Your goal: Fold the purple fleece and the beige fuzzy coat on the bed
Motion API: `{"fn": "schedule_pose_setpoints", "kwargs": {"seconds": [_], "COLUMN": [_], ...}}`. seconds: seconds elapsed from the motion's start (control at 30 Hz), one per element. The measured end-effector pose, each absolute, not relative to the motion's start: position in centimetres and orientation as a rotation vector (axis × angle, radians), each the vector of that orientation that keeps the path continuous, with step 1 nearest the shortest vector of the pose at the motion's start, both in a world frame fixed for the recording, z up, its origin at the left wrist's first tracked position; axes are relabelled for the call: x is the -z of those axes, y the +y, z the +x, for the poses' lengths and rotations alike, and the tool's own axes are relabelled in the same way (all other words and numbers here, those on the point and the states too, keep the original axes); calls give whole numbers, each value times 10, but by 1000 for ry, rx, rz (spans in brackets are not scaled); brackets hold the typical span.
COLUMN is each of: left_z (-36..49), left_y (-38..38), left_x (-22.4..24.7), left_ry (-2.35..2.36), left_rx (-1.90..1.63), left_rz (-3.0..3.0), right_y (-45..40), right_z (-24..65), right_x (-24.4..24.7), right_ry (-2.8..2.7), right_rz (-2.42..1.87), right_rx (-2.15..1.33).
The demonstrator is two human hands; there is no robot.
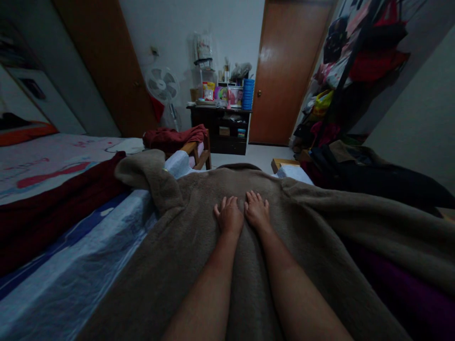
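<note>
Hands, two: left hand [230, 218] and right hand [257, 211], side by side, palms down; fingers of both released, slightly spread and laid flat on the pile. Brown plush garment [199, 227], one, directly beneath the fingers, spread out over a pale blue sheet [88, 265]. Neckline [240, 166], one, just beyond the fingertips. Sleeves, two: one folded sleeve [149, 175], left of the fingers; one outstretched sleeve [366, 214], reaching well to their right. Purple cloth [401, 279], one, partly covered, right of the fingers and nearer the wearer. Dark red cloth [88, 194], one, well left of the fingers. Rust-red cloth [174, 138], one, beyond the fingers to the left, draped on wooden furniture [205, 152]. Dark clothes [384, 175], one heap, beyond the fingers to the right, pieces too dim to count. Standing fan [161, 85], one, far beyond the fingers, leftward. Black cabinet [218, 144], one, far ahead of the fingers, with blue stacked containers [248, 94], one column, on top. Brown doors, two: one door [293, 71] far beyond and right of the fingers, one door [95, 61] far beyond and left.
</note>
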State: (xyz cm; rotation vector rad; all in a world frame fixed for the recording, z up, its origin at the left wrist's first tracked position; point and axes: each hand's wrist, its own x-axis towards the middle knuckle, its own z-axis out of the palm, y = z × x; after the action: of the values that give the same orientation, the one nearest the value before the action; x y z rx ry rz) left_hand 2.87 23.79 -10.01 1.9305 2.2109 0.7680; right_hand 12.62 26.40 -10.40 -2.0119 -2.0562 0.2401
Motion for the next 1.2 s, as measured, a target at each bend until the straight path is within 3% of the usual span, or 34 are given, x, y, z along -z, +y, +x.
{"fn": "schedule_pose_setpoints", "kwargs": {"seconds": [0.43, 0.63, 0.87, 1.2], "left_z": [23, -21, -86, -117], "left_y": [243, 274, 320, 383], "left_x": [110, 110, 95, 53], "left_ry": [2220, 2018, 2118, 2321], "left_rx": [-417, -297, -73, -137], "left_rz": [2085, 2333, 2323, 2178], "right_y": [276, 265, 259, 258], "right_z": [126, 125, 118, 117], "right_x": [116, 106, 96, 97], "right_ry": [-2053, -2140, -2199, -2190], "right_rz": [-1644, -1699, -1766, -1796], "right_rx": [-361, -396, -425, -402]}}
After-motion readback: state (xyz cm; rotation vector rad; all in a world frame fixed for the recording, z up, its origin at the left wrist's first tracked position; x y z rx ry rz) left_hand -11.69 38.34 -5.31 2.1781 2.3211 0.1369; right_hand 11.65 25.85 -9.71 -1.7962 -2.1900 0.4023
